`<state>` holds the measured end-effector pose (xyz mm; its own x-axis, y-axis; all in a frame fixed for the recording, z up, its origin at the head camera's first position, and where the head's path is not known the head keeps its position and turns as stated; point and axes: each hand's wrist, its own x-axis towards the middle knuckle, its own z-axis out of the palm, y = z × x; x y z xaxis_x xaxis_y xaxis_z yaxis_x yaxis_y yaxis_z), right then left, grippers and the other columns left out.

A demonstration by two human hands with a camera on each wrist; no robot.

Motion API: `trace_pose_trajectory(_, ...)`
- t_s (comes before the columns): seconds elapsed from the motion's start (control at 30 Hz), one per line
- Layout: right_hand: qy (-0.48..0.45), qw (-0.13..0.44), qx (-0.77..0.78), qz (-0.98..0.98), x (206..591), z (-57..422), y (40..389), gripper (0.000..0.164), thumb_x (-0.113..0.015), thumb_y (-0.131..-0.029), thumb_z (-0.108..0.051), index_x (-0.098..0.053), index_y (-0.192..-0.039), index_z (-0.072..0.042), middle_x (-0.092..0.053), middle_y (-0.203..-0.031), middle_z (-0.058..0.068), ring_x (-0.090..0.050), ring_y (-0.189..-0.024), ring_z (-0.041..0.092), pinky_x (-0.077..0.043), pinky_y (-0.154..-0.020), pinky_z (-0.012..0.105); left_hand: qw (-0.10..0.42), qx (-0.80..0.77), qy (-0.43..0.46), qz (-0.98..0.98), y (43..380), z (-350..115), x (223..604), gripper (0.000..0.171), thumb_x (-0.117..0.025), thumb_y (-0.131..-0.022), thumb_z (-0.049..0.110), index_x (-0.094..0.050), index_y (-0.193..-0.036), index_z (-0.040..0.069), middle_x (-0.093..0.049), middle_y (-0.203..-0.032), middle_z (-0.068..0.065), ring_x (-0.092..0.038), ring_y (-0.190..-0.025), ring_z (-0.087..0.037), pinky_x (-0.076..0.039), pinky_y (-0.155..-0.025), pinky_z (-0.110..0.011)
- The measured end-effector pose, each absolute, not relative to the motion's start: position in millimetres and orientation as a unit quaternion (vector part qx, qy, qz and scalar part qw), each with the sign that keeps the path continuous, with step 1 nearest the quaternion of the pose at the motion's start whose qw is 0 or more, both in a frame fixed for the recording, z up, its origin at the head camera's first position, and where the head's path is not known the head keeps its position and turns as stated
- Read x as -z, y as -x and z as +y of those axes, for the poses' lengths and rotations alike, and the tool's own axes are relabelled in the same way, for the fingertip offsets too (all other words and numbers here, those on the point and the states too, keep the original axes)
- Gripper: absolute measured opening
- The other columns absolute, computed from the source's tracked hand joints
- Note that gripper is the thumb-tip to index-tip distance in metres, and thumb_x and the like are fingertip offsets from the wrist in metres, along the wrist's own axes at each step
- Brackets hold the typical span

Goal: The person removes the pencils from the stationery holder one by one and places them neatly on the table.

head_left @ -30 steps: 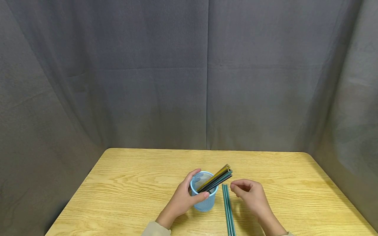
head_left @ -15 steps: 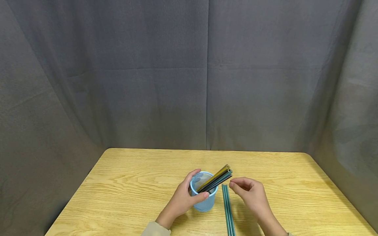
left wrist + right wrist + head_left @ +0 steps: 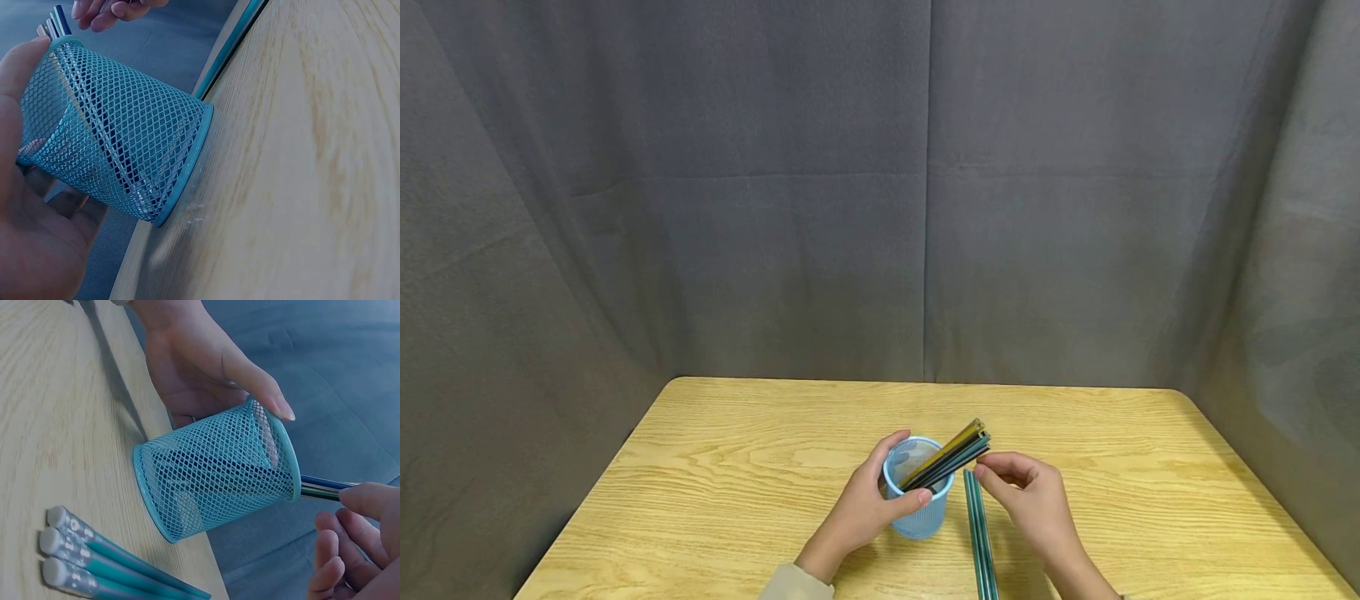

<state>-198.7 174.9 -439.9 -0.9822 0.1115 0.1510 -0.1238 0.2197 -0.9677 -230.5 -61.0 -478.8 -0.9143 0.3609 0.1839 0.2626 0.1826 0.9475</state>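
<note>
My left hand (image 3: 865,504) grips a light blue mesh pencil cup (image 3: 922,521), thumb over the rim and fingers round its far side. The cup stands on the table. Several pencils (image 3: 951,454), yellow, black and teal, lean in it with their ends sticking out to the right. My right hand (image 3: 1033,500) is beside those ends, thumb and forefinger close together, other fingers loosely bent. In the left wrist view the right hand's fingertips (image 3: 84,9) appear just apart from the pencils. Teal pencils (image 3: 119,562) with white erasers lie side by side right of the cup.
The wood-grain table (image 3: 760,442) has rounded far corners. Grey curtains (image 3: 775,250) hang behind it and at both sides. The teal pencils on the table run toward the near edge, between the cup and my right forearm.
My right hand has moved slightly left, up to the ends of the pencils in the cup. My left hand and the cup have stayed in place.
</note>
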Motion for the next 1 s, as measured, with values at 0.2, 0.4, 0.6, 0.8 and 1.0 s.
trace_pose_trajectory(0.2, -0.010, 0.102, -0.618, -0.779, 439.6, 170.1, 197.2, 0.019, -0.080, -0.085, -0.017, -0.076, -0.098, -0.003, -0.073, -0.095, 0.006, -0.064, -0.084, 0.016, -0.049, -0.074, 0.025, 0.038, -0.608, -0.208, 0.765, 230.5, -61.8, 478.7, 0.076, -0.077, -0.086, 0.041, -0.035, -0.149, 0.042, -0.056, -0.132, -0.003, -0.053, -0.120, -0.023, -0.040, -0.099, -0.048)
trace_pose_trajectory(0.4, -0.001, 0.096, -0.619, -0.780, 439.7, 165.8, 195.7, 0.019, -0.080, -0.085, -0.018, -0.076, -0.098, -0.004, -0.073, -0.096, 0.005, -0.063, -0.086, 0.015, -0.049, -0.076, 0.026, 0.041, -0.610, -0.210, 0.763, 229.9, -62.2, 478.5, 0.076, -0.077, -0.086, 0.040, -0.035, -0.149, 0.042, -0.056, -0.132, -0.003, -0.054, -0.119, -0.022, -0.041, -0.099, -0.048)
trace_pose_trajectory(0.6, 0.006, 0.095, -0.617, -0.782, 440.0, 163.1, 195.3, 0.019, -0.080, -0.085, -0.020, -0.077, -0.098, -0.006, -0.073, -0.096, 0.005, -0.063, -0.087, 0.015, -0.048, -0.076, 0.026, 0.043, -0.610, -0.210, 0.763, 230.5, -62.2, 479.1, 0.075, -0.077, -0.086, 0.040, -0.035, -0.149, 0.042, -0.056, -0.132, -0.001, -0.054, -0.119, -0.021, -0.040, -0.099, -0.047)
trace_pose_trajectory(0.8, 0.001, 0.094, -0.611, -0.786, 441.0, 159.0, 194.9, 0.018, -0.079, -0.086, -0.021, -0.077, -0.098, -0.006, -0.073, -0.094, 0.004, -0.062, -0.086, 0.015, -0.048, -0.075, 0.027, 0.044, -0.610, -0.207, 0.763, 231.3, -61.7, 480.1, 0.075, -0.077, -0.086, 0.041, -0.035, -0.148, 0.044, -0.056, -0.131, 0.000, -0.054, -0.118, -0.020, -0.041, -0.099, -0.047)
trace_pose_trajectory(1.0, 0.003, 0.098, -0.605, -0.790, 443.9, 154.8, 195.2, 0.017, -0.079, -0.086, -0.021, -0.078, -0.097, -0.007, -0.073, -0.092, 0.003, -0.063, -0.086, 0.015, -0.049, -0.074, 0.027, 0.041, -0.607, -0.208, 0.766, 231.2, -62.1, 480.2, 0.075, -0.077, -0.086, 0.041, -0.034, -0.148, 0.043, -0.056, -0.131, 0.000, -0.054, -0.118, -0.019, -0.042, -0.098, -0.046)
